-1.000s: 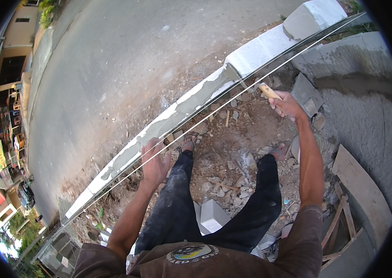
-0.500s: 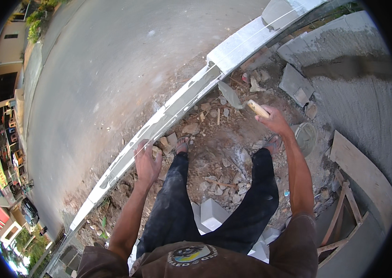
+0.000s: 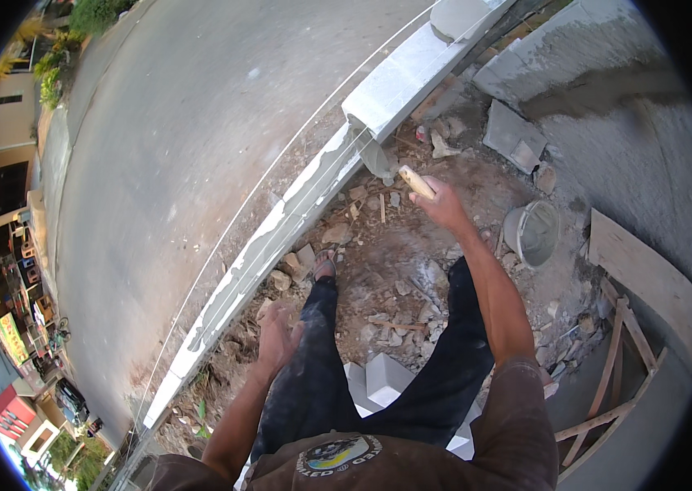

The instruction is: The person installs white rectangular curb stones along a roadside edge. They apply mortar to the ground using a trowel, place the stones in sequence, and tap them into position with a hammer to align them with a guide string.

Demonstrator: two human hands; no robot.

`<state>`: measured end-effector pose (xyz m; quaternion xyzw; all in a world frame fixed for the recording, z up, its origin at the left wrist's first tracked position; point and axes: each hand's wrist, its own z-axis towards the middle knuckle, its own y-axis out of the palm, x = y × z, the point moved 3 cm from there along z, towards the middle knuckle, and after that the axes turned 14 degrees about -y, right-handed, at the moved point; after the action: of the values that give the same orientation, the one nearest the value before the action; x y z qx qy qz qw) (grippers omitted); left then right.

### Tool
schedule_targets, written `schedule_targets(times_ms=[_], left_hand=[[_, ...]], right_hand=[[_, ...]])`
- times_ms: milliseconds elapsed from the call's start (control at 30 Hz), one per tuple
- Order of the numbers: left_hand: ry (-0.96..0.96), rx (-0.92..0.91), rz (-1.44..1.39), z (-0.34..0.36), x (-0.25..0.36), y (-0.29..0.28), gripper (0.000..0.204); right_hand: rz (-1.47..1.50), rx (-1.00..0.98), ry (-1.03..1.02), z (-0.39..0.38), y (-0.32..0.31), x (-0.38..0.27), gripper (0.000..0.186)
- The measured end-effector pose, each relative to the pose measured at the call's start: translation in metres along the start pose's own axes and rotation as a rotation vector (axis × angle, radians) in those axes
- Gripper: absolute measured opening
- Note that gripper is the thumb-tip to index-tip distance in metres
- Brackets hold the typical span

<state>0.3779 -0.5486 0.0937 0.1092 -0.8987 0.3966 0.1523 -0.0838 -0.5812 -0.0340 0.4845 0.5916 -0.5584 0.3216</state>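
Observation:
My right hand (image 3: pixel 444 204) grips the wooden handle of a trowel (image 3: pixel 418 182). The grey blade touches or lies very close to the wall's inner edge, by the end of a white block (image 3: pixel 395 82) set on top. Grey mortar (image 3: pixel 272 237) runs in a strip along the low white wall (image 3: pixel 178 372), with string lines stretched along it. My left hand (image 3: pixel 278 337) hangs empty above the rubble beside the wall, its fingers loosely spread. A bucket (image 3: pixel 532 235) with grey mortar inside stands to the right of my right forearm.
Broken stones and rubble (image 3: pixel 399 315) cover the ground around my feet. White blocks (image 3: pixel 387 379) lie between my legs. A wooden board (image 3: pixel 644 274) and a timber frame (image 3: pixel 608 393) are at the right. Beyond the wall runs a grey road (image 3: pixel 174 139).
My right hand has brought the trowel left, nearer the block's end and the wall. My left hand has come off the wall's edge, back toward me. The string line has shifted outward.

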Motion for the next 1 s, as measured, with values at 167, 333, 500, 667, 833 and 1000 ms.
schedule_targets(times_ms=[167,333,500,667,833,1000], left_hand=[[-0.019,-0.175,0.024,-0.021,-0.005,0.020,0.045],[0.015,-0.269,0.097,-0.018,0.000,0.031,0.045],[-0.035,-0.357,0.183,-0.013,0.019,0.032,0.044],[0.059,-0.382,0.319,-0.002,0.046,0.043,0.042],[0.067,-0.396,0.391,0.007,0.073,0.049,0.041],[0.083,-0.391,0.457,0.020,0.100,0.068,0.041]], right_hand=[[-0.058,0.086,-0.014,-0.046,-0.008,-0.018,0.047],[-0.384,0.230,0.102,-0.130,-0.054,-0.014,0.049],[-0.555,0.424,0.299,-0.228,-0.128,0.018,0.054],[-0.715,0.457,0.634,-0.305,-0.222,0.076,0.051],[-0.589,0.450,0.803,-0.311,-0.270,0.167,0.040],[-0.444,0.239,0.951,-0.309,-0.260,0.261,0.042]])
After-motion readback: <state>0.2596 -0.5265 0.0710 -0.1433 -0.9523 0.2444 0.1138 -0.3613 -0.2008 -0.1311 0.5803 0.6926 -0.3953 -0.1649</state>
